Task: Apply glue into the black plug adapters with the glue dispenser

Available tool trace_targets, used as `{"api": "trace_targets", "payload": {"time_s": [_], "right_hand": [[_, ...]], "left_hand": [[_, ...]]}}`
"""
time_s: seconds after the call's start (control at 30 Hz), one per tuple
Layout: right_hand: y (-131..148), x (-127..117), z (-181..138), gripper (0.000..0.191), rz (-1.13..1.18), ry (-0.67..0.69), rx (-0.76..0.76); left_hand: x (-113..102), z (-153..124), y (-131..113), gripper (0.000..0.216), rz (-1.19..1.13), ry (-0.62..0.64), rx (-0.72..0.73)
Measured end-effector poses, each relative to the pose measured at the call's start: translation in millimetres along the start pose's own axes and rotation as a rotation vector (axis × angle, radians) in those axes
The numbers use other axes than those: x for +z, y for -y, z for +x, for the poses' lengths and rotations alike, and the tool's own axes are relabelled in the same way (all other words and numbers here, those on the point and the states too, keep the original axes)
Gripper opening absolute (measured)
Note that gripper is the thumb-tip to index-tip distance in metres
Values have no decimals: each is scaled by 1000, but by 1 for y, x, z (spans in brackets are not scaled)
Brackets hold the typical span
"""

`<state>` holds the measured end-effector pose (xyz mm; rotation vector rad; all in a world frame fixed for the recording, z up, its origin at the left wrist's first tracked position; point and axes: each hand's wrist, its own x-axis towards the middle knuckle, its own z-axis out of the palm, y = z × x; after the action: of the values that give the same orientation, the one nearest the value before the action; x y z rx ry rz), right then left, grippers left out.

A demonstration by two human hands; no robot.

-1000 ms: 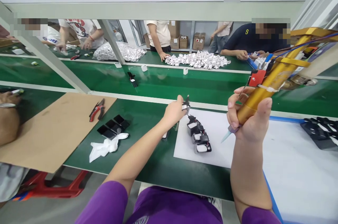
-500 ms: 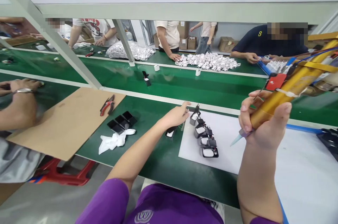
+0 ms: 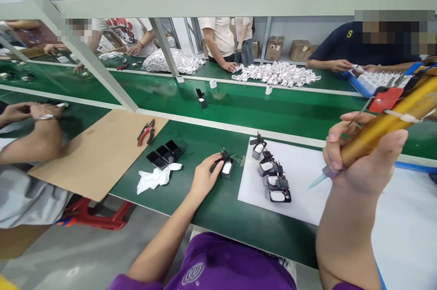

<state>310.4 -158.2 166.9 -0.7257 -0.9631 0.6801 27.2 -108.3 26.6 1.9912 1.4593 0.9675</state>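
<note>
My left hand point(image 3: 204, 177) reaches down onto the green bench and closes its fingers round a small black part with a white face point(image 3: 226, 166), just left of the white sheet point(image 3: 300, 185). Several similar black parts point(image 3: 273, 174) stand in a row on that sheet. My right hand point(image 3: 362, 160) is raised at the right, gripped round a gold glue dispenser point(image 3: 389, 114) whose pale nozzle points down-left toward the sheet.
A white cloth point(image 3: 154, 178), black trays point(image 3: 165, 153) and red pliers point(image 3: 146, 131) lie left of my hand, beside a cardboard sheet point(image 3: 99, 153). A co-worker's arm point(image 3: 30, 139) rests at the far left. Other people work across the conveyor point(image 3: 239, 108) at piles of white parts point(image 3: 278, 74).
My left hand set a black part at the top of the row on the sheet, then dropped back left and took hold of another part on the bench. The view shifted leftwards.
</note>
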Motion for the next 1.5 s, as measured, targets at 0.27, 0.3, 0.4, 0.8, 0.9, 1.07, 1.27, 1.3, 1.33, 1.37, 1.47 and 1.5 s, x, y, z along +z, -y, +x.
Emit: {"api": "trace_targets", "payload": {"time_s": [0.27,0.3,0.4,0.8,0.9,1.07,1.27,1.3,1.33,1.37,1.47,1.5], "right_hand": [[5,7,-2,45,65,84,119],[5,12,-3,43,84,75,107],[6,31,-5,38,119,76,61],[6,66,-4,38,138,96,-18],[6,63,-4,40,169,90,-23],[6,58,-5,40,115,98,-39],[5,55,-6,43,52,77,-50],[5,55,-6,43,58,75,-55],[5,56,-6,42,63,74,-58],[4,56,-6,42,66,73,-58],[4,58,-5,43,73,77,-48],[4,59,-5,44,75,80,-46]], "left_hand": [[23,-18,-16,36,414,105,-91],[23,-17,-19,31,396,135,-94],[19,-18,-35,29,227,182,-24],[12,-23,-106,35,-50,-14,377],[12,-24,-110,35,-62,-24,400],[14,-26,-113,35,-79,-26,419],[20,-26,-115,32,-98,19,354],[22,-26,-116,31,-103,30,341],[25,-25,-117,31,-108,41,331],[27,-25,-119,31,-113,48,323],[35,-24,-124,33,-133,73,310],[38,-24,-126,33,-142,80,312]]}}
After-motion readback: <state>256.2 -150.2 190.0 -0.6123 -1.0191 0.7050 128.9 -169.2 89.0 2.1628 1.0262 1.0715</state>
